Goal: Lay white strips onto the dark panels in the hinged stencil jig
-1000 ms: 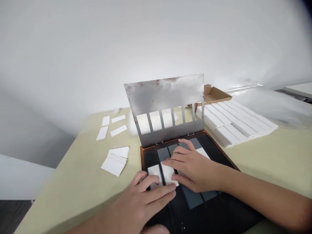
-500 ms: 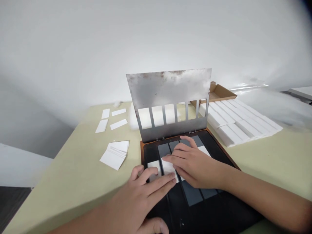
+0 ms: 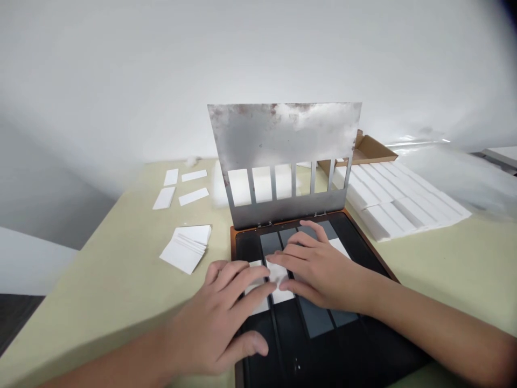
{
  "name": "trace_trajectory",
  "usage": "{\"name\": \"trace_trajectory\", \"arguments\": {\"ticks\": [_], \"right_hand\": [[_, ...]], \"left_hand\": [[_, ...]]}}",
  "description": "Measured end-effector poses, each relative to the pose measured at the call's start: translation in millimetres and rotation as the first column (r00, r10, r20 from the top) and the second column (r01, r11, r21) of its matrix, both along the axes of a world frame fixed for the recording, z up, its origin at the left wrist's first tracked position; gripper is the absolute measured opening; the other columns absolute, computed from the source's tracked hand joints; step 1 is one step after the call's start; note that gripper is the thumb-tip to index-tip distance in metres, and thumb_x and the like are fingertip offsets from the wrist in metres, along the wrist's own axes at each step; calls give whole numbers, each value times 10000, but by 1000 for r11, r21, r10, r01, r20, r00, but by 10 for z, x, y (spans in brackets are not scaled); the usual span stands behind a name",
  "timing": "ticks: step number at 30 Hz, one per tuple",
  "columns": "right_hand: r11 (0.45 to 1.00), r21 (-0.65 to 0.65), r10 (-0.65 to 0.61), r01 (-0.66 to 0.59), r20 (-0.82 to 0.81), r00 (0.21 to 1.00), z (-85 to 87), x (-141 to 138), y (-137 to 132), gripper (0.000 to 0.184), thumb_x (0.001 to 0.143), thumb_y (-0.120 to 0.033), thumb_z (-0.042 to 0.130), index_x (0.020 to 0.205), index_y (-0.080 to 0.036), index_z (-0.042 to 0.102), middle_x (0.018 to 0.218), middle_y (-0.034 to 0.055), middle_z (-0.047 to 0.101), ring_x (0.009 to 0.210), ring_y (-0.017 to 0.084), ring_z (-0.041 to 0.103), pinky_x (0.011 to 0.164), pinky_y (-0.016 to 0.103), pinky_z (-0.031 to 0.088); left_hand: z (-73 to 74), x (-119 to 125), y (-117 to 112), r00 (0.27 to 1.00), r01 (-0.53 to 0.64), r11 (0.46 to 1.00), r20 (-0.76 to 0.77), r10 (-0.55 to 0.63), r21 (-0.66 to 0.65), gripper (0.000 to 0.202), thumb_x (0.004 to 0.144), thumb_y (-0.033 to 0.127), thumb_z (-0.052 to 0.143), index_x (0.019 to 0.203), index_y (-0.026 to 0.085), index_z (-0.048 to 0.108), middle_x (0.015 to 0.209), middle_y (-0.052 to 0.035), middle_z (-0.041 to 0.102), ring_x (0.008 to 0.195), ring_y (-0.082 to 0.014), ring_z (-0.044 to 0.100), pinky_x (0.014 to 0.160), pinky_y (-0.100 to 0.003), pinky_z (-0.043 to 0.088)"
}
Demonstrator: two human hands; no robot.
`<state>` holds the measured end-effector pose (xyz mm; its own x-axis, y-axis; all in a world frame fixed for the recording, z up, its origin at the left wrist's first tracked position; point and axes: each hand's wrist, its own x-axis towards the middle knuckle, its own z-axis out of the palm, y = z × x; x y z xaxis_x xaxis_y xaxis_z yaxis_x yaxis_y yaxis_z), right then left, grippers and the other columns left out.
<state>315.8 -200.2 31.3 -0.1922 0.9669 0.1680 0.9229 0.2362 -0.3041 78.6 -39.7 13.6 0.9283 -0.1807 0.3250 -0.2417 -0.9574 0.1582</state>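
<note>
A black fixture base (image 3: 335, 355) lies on the table, with a scuffed metal plate (image 3: 283, 134) hinged at its far edge and standing raised. The plate has a row of rectangular cut-outs. My right hand (image 3: 319, 264) is over the base, fingers spread, with the index finger and thumb at a white card (image 3: 277, 276). Partly beneath my left hand (image 3: 226, 312) is another white card (image 3: 260, 306) in the leftmost slot. The left fingers are stretched out and the thumb is apart. One more white card (image 3: 340, 247) shows beyond the right hand. Grey recesses (image 3: 317, 318) line the base.
Left of the fixture a fanned stack of white cards (image 3: 183, 253) lies on the pale green table (image 3: 125, 280). Several single cards (image 3: 163, 198) lie farther back. At the right are rows of white card stacks (image 3: 407, 207) and a brown cardboard box (image 3: 374, 148).
My left hand has drawn back to the left, its fingertips leaving the middle card and coming over the leftmost one. My right thumb has shifted left onto the middle card.
</note>
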Motion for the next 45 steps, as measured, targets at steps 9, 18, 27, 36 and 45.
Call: {"name": "trace_trajectory", "arguments": {"ticks": [9,18,27,36,45], "right_hand": [[999,28,-16,15,35,999,-14,7,32,320,1076,-244,539,1381,-215,633,1202,65,765,1145,258,564,1250,584,129],[1000,6,8,-8,29,1000,3,5,20,509,914,-29,508,1385,-192,615,1162,80,754,1154,266,552,1250,599,119],[1000,10,8,-8,29,1000,9,1,14,491,931,-42,501,1382,-196,620,1136,80,749,1134,250,560,1257,594,129],[985,112,-143,135,70,987,-51,-34,27,423,1114,-370,467,1478,-185,582,1510,128,595,1395,335,441,1246,623,143],[981,93,-184,173,127,975,-124,-40,36,494,1111,-494,463,1460,-179,615,1579,140,541,1494,384,361,1242,643,160]], "left_hand": [[137,38,-48,977,179,982,-126,-169,66,748,1021,654,588,1577,164,488,1526,-79,613,1168,-302,550,983,-440,371],[85,26,-86,993,63,993,-104,-53,95,663,1069,596,530,1578,172,486,1573,-68,570,1155,-309,500,977,-453,293],[93,32,-93,996,16,994,-91,-6,110,689,1041,649,554,1559,197,499,1541,-91,595,1158,-317,515,969,-452,306],[233,46,-127,995,22,995,-102,-12,102,767,1005,704,583,1556,177,498,1516,-92,613,1115,-297,530,967,-440,337],[214,6,-119,992,17,995,-125,-4,102,777,992,681,622,1578,197,459,1565,-112,564,1137,-306,545,995,-450,355]]}}
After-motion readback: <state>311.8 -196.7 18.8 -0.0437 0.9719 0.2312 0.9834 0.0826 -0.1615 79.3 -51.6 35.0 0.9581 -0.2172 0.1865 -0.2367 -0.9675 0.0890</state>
